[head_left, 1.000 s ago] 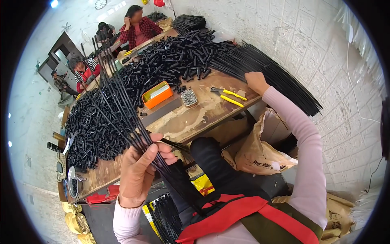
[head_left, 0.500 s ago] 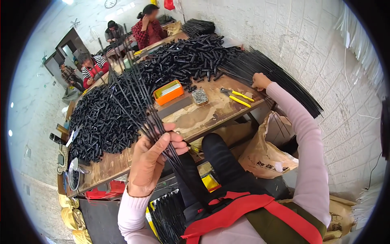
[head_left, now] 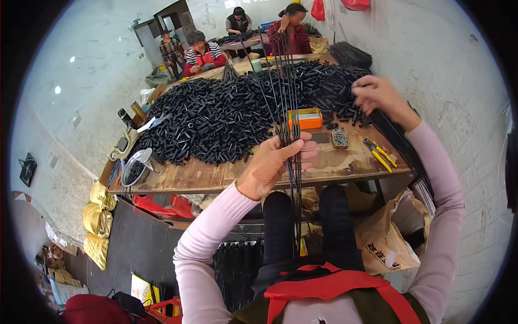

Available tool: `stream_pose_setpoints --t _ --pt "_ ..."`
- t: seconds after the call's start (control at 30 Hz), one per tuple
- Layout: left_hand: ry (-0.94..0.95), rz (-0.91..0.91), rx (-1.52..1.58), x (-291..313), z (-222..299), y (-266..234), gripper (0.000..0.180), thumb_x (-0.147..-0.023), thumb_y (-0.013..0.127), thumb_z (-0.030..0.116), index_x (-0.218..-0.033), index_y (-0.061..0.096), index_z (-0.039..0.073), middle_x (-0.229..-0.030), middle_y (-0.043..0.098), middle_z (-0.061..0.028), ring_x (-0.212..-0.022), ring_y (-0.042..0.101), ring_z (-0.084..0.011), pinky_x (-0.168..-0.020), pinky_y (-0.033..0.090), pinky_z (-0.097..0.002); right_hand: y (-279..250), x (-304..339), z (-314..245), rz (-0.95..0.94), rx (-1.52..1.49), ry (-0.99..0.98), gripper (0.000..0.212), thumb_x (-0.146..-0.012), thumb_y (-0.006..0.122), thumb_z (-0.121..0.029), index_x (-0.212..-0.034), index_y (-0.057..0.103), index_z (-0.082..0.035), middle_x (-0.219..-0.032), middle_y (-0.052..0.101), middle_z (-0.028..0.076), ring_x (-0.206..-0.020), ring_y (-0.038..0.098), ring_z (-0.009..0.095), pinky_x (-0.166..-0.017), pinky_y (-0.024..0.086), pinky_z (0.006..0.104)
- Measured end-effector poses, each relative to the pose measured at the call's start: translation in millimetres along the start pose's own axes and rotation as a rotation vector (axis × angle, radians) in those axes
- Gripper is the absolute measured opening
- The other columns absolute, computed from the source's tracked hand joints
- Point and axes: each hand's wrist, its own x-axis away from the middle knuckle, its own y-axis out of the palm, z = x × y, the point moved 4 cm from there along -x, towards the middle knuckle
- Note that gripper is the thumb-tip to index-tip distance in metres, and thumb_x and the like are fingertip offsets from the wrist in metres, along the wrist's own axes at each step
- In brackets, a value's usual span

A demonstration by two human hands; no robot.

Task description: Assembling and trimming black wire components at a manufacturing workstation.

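Note:
A bundle of long thin black rods (head_left: 296, 191) is gripped upright in my left hand (head_left: 275, 162), thumb and fingers closed around it in front of my lap. My right hand (head_left: 384, 100) is raised over the right end of the table, its fingers curled and smeared by motion. I cannot make out whether anything is in it. Below that hand and its wrist lies a stack of similar black rods (head_left: 396, 135). A big heap of short black tubes (head_left: 216, 121) spreads beyond my left hand.
On the wooden table (head_left: 216, 175) are an orange box (head_left: 312, 123), a small tin (head_left: 340, 139), yellow-handled pliers (head_left: 382, 161) and a clear bowl (head_left: 134, 171). A brown paper sack (head_left: 396, 232) stands below at right. Several people sit or stand farther back.
My view has swung left. My right hand has come off the rod stack and lifted. My left hand still grips its bundle, now held more upright.

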Motion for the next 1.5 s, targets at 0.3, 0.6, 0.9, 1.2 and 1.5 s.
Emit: stream_pose_setpoints --t 0.3,0.6,0.9,1.2,1.5 --pt "0.059 0.014 -0.02 21.0 -10.5 -9.0 0.025 -0.096 0.059 0.012 -0.118 0.058 0.0 -0.105 0.067 -0.0124 -0.091 0.068 -0.023 -0.083 0.058 -0.0391 145.2 43.5 -29.6 -0.254 0.086 -0.284 0.02 -0.089 0.07 -0.018 -0.099 0.071 -0.001 -0.071 0.062 0.0 -0.063 0.055 0.005 -0.056 0.042 0.022" --pt "-0.154 -0.237 0.067 16.9 -23.5 -2.4 0.039 -0.098 0.057 0.021 -0.131 0.051 0.002 -0.112 0.063 -0.0105 -0.104 0.063 -0.0208 -0.092 0.053 -0.0355 160.9 17.6 -31.8 -0.562 -0.951 0.12 0.042 -0.102 0.048 -0.028 -0.136 0.043 -0.003 -0.119 0.061 0.022 -0.113 0.061 0.033 -0.097 0.05 0.0435" --pt "-0.061 -0.194 0.128 25.3 -34.4 2.6 0.044 -0.1 0.053 0.027 -0.127 0.051 -0.007 -0.119 0.063 -0.016 -0.109 0.063 -0.0249 -0.099 0.051 -0.0385 156.3 42.5 -41.5 -0.549 -0.853 0.069 0.033 -0.1 0.051 -0.016 -0.127 0.048 0.003 -0.124 0.058 0.022 -0.116 0.059 0.033 -0.101 0.048 0.0448" --pt "-0.088 -0.267 0.086 27.9 -40.9 16.4 0.034 -0.102 0.048 0.021 -0.128 0.05 -0.002 -0.11 0.065 -0.0129 -0.103 0.065 -0.025 -0.094 0.053 -0.0395 145.1 53.9 -15.7 -0.575 -0.893 0.19 0.038 -0.098 0.053 -0.013 -0.13 0.048 0.007 -0.126 0.057 0.02 -0.12 0.056 0.033 -0.105 0.044 0.0446" --pt "-0.038 -0.195 0.151 29.2 -34.0 14.9 0.044 -0.103 0.047 0.028 -0.125 0.05 -0.009 -0.119 0.062 -0.0189 -0.111 0.062 -0.0282 -0.099 0.05 -0.0412 147.4 41.7 -24.8 -0.648 -0.851 0.166 0.039 -0.099 0.054 -0.019 -0.129 0.049 0.006 -0.128 0.057 0.02 -0.121 0.056 0.031 -0.107 0.044 0.0421"
